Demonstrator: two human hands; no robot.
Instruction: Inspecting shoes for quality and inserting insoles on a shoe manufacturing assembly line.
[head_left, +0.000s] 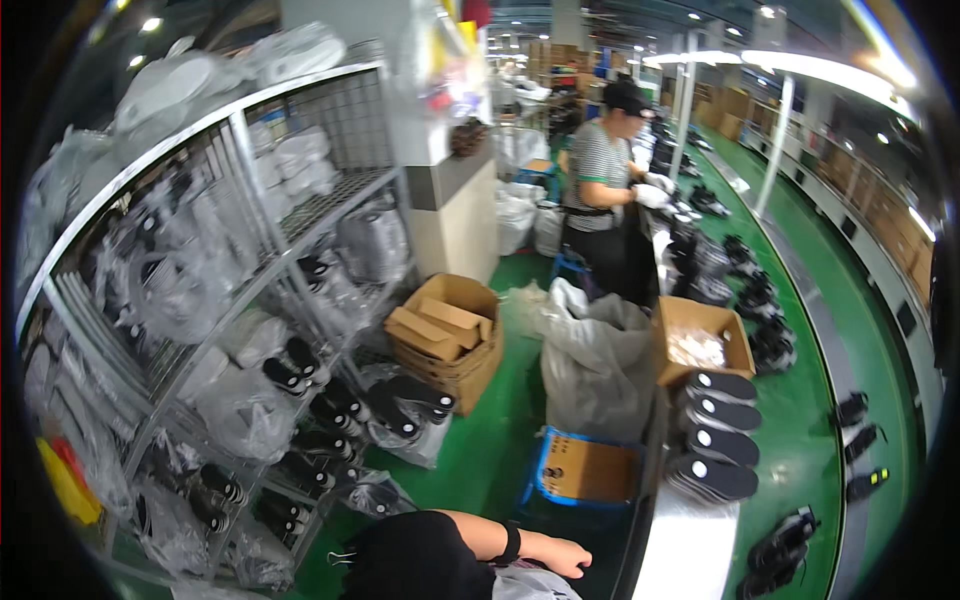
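Observation:
My left hand [562, 557] is at the lower middle, its forearm reaching in from the left out of a black sleeve, with a black band at the wrist. Its fingers are curled closed; whatever they may hold is hidden. Just below lies a white plastic bag [535, 582], cut off by the lower edge; I cannot tell if the hand touches it. My right hand is out of the picture. Stacks of black insoles [712, 445] with white dots line the bench [690, 545] to the right of the hand. Beyond them stands an open carton [665, 375] of small clear packets.
A low blue-framed stool [590, 470] stands beside the bench, with a large translucent sack [595, 370] behind. Metal racks [270, 270] of bagged shoes fill the left, near an open cardboard box [470, 370]. Shoes [785, 550] sit on the green conveyor. A co-worker [605, 190] in white gloves works farther along.

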